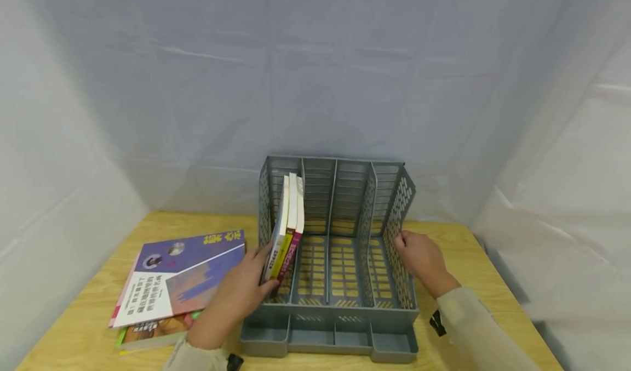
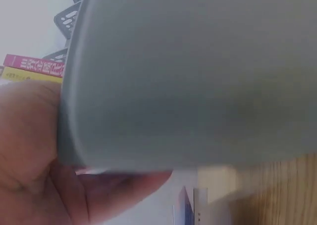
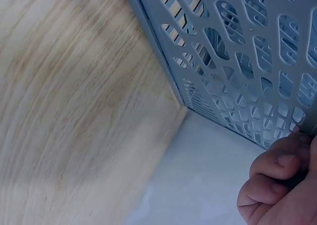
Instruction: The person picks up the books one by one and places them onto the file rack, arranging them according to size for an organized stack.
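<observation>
My left hand (image 1: 236, 289) holds several upright books (image 1: 286, 250) in the leftmost compartment of a grey desktop file rack (image 1: 325, 305). Its fingers lie along the books' left side, and the thumb is at the lower front by their spines. Yellow and maroon spines show, and the books lean slightly. In the left wrist view the rack's grey front corner (image 2: 188, 76) hides much of the books. My right hand (image 1: 421, 258) grips the edge of the rack's perforated right side panel (image 3: 237, 61), fingers curled in the right wrist view.
Left of the rack, a purple and white book (image 1: 192, 272) lies on a pile, with a green-edged book (image 1: 153, 332) underneath. Small open trays (image 1: 310, 337) run along the rack's front. The wooden table (image 1: 473, 305) ends against white sheeting (image 1: 335, 75) at the back and sides.
</observation>
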`<state>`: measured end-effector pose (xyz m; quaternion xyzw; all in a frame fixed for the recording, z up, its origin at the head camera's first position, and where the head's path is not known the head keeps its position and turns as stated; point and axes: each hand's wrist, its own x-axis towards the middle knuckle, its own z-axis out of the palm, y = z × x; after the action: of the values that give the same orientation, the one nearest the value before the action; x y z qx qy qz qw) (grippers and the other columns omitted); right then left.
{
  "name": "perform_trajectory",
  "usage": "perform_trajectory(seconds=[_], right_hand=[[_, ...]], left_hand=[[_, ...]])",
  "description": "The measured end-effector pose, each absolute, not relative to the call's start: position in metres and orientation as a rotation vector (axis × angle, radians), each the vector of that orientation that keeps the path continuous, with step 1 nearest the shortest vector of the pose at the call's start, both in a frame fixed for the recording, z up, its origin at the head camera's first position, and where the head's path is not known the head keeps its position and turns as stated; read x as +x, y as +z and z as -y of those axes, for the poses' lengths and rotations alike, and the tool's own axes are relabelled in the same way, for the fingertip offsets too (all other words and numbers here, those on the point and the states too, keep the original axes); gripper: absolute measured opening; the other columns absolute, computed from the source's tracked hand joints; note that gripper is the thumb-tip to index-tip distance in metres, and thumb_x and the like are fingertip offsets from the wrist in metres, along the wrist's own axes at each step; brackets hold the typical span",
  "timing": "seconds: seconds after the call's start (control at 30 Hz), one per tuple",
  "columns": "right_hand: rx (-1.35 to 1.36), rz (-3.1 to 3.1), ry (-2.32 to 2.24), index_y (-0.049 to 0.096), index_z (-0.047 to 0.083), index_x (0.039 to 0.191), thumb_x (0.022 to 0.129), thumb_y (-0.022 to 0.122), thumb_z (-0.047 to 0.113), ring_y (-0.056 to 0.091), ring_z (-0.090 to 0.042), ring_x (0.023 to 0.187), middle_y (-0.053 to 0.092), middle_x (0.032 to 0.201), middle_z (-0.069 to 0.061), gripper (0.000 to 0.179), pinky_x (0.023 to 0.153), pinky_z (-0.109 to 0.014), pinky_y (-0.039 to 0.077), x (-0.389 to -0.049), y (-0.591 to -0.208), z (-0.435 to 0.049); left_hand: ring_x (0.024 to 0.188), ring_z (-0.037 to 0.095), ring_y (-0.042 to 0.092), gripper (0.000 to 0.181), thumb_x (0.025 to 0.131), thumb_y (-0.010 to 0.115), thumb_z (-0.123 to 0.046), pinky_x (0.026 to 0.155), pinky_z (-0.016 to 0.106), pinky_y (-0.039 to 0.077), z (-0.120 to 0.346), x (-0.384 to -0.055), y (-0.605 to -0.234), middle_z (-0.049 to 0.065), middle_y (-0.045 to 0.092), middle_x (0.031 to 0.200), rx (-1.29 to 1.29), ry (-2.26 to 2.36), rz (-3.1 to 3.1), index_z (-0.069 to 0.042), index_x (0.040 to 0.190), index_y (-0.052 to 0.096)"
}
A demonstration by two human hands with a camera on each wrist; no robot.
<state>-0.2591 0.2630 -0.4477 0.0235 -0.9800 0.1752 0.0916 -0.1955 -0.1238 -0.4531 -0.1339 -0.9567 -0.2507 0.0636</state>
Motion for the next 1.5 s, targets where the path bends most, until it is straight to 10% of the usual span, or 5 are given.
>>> perform_trajectory(seconds=[0.23,0.53,0.93,1.23,1.5], right_hand=[[0.057,2.913,0.542,0.039,0.016,0.069,0.108,0.035,0.029,0.033,-0.018,0.051,0.042,0.059,-0.003,0.041,0.055,-0.033,0.027,-0.26,-0.447,-0.264],[0.063,2.92,0.555,0.04,0.016,0.069,0.108,0.034,0.03,0.035,-0.018,0.052,0.044,0.06,-0.003,0.042,0.056,-0.033,0.029,-0.259,-0.444,-0.262],[0.028,2.93,0.562,0.042,0.015,0.069,0.108,0.033,0.032,0.037,-0.019,0.051,0.045,0.06,-0.003,0.043,0.053,-0.033,0.029,-0.26,-0.447,-0.267],[0.06,2.922,0.6,0.042,0.015,0.07,0.109,0.033,0.031,0.035,-0.018,0.05,0.044,0.058,-0.003,0.044,0.054,-0.033,0.029,-0.263,-0.445,-0.262],[0.021,2.911,0.628,0.04,0.016,0.068,0.107,0.034,0.029,0.033,-0.019,0.049,0.042,0.057,-0.002,0.041,0.053,-0.033,0.027,-0.26,-0.448,-0.264]], left_hand=[[0.051,0.012,0.046,0.082,0.085,0.065,-0.003,0.044,0.029,0.044,0.141,-0.195,-0.462,0.012,0.026,0.163,-0.448,-0.998,2.867,-0.01,0.16,0.033],[0.071,0.022,0.062,0.041,0.104,0.056,-0.024,0.065,0.046,0.053,0.15,-0.194,-0.464,0.01,0.068,0.089,-0.21,-0.879,2.917,0.001,0.137,0.056],[0.097,0.042,0.07,0.039,0.107,0.052,-0.027,0.085,0.06,0.054,0.146,-0.19,-0.469,0.021,0.073,0.112,-0.225,-0.83,2.911,-0.003,0.136,0.06],[0.076,0.019,0.066,0.043,0.106,0.055,-0.046,0.064,0.04,0.053,0.19,-0.193,-0.463,0.004,0.074,0.096,-0.072,-0.865,2.945,-0.009,0.123,0.069],[0.089,0.04,0.069,0.046,0.103,0.054,-0.037,0.069,0.054,0.053,0.273,-0.198,-0.463,0.024,0.072,0.112,0.119,-0.718,3.0,0.001,0.127,0.063]])
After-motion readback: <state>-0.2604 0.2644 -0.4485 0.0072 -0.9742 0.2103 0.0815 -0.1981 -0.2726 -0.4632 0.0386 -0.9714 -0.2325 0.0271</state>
